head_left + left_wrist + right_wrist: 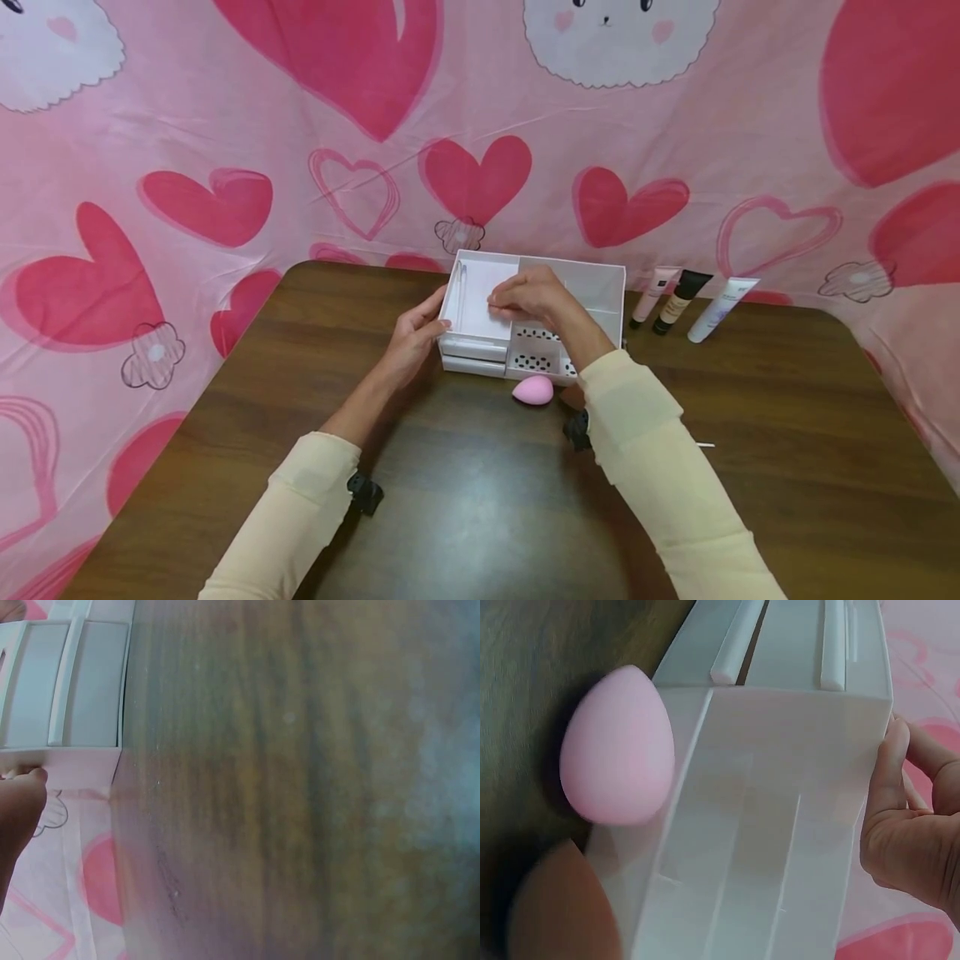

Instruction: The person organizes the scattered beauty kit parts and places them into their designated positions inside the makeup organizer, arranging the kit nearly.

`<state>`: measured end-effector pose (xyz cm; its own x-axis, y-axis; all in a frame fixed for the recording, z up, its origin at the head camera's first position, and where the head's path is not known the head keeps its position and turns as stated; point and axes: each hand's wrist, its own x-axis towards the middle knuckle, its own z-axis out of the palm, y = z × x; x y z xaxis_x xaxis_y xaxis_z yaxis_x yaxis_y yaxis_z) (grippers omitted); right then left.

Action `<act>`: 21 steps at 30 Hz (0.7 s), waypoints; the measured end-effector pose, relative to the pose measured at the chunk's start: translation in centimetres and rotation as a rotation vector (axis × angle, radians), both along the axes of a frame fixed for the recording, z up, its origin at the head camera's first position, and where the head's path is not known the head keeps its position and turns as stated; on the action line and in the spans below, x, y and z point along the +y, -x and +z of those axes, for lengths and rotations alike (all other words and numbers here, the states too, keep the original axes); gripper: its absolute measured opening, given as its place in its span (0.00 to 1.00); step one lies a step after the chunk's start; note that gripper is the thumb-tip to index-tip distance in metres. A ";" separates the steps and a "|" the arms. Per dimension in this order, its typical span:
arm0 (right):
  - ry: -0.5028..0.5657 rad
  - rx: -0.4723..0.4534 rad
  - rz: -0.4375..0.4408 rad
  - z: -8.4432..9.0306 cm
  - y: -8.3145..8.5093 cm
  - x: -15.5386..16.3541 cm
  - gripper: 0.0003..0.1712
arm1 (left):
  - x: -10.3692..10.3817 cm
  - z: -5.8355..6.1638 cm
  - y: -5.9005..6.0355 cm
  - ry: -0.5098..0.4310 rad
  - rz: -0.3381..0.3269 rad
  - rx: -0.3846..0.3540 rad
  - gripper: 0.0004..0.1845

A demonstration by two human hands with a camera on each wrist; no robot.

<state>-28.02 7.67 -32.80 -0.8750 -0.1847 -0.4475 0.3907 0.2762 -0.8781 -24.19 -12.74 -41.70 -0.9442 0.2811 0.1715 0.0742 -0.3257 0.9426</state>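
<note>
While the left hand (415,337) braces the white organizer (592,287), centre frame, steady pays.
Right hand (528,296), fingers curled, pinches something small over the top tray; keep it level.

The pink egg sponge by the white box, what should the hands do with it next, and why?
Probably lift the pink egg sponge into the white box. It lies loose on the table at the box's front, while the left hand steadies the box and the right hand reaches over it.
</note>
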 end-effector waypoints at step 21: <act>0.064 0.364 0.077 -1.4 -5.0 8.4 0.25 | -0.1 0.1 -0.1 0.032 0.003 0.006 0.34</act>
